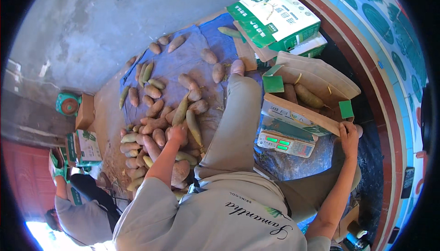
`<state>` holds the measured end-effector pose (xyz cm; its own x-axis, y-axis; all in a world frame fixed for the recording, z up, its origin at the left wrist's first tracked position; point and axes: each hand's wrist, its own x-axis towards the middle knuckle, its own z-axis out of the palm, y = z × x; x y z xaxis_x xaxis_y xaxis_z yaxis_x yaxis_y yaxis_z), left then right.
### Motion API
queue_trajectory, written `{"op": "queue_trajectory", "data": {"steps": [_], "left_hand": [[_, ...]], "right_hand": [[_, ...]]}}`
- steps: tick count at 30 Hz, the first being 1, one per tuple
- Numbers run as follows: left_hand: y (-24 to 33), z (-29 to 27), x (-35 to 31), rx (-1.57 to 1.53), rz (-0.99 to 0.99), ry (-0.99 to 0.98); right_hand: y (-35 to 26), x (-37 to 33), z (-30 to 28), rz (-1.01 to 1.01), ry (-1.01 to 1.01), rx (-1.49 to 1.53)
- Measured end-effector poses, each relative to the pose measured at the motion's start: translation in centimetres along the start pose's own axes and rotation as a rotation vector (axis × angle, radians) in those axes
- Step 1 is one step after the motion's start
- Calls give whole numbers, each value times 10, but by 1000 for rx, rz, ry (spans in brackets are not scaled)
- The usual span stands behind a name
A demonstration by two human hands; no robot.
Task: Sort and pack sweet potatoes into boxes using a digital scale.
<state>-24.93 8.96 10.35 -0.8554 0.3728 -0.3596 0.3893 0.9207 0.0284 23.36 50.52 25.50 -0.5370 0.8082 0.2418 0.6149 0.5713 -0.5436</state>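
My left hand (178,134) is down at the pile of root vegetables (153,125) on the left, its fingers closed at the lower end of a green radish (181,111) whose thin tip points away from me. Another long green radish (193,129) lies just right of that hand. My right hand (349,137) grips the near right corner of an open cardboard box (298,115). Inside the box lie a greenish radish (308,96) and a browner one (290,93). Below the box's near side is a scale (285,143) with lit green displays.
A blue sheet (178,63) lies under the scattered vegetables. Closed white-and-green cartons (275,19) are stacked at the far right, by a tiled wall (389,63). Another person (87,214) sits at the lower left near more cartons (87,145). A green round-faced device (68,104) stands at the left.
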Motion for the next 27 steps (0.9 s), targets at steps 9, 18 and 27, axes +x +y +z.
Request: {"op": "queue_trajectory", "data": {"steps": [9, 18, 27], "left_hand": [[-60, 42, -74, 265, 8, -198], [-49, 37, -64, 252, -166, -260], [-49, 47, -30, 135, -351, -288]], "right_hand": [[5, -1, -2, 2, -6, -25], [15, -4, 2, 56, -17, -1], [14, -2, 2, 90, -12, 24]]}}
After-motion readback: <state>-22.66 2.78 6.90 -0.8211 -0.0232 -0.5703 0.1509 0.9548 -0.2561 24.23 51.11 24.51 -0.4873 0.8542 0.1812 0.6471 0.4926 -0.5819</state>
